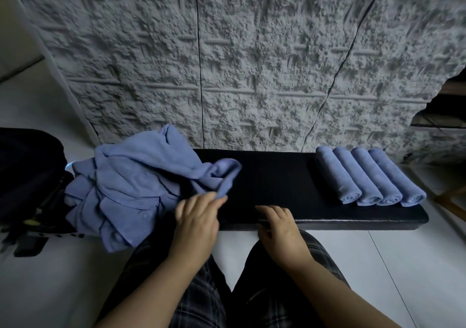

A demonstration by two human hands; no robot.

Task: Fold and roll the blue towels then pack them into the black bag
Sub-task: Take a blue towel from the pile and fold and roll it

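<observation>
your left hand (pixel 196 220) pinched a corner of one blue towel (pixel 222 173), fingers and thumb curled round the cloth, at about 7 o'clock from the middle of the view. that towel trailed back to 9 o'clock into the loose heap of blue towels (pixel 121 189), which lay rumpled over the left end of the black padded bench (pixel 277 176) and hung partly over its near edge. your right hand (pixel 280 225) rested at 6 o'clock on the bench's near edge, fingers relaxed and holding nothing. at 3 o'clock, four rolled towels (pixel 370 179) lay side by side on the right end of the bench, touching one another, their spiral ends toward you. the black bag (pixel 27 173) sat on the floor at 9 o'clock, just beside the heap; you could not tell from here whether it stood unzipped. a rough grey textured wall (pixel 227 62) rose behind the bench at 12 o'clock, and your plaid trousers (pixel 201 300) filled 6 o'clock.
</observation>
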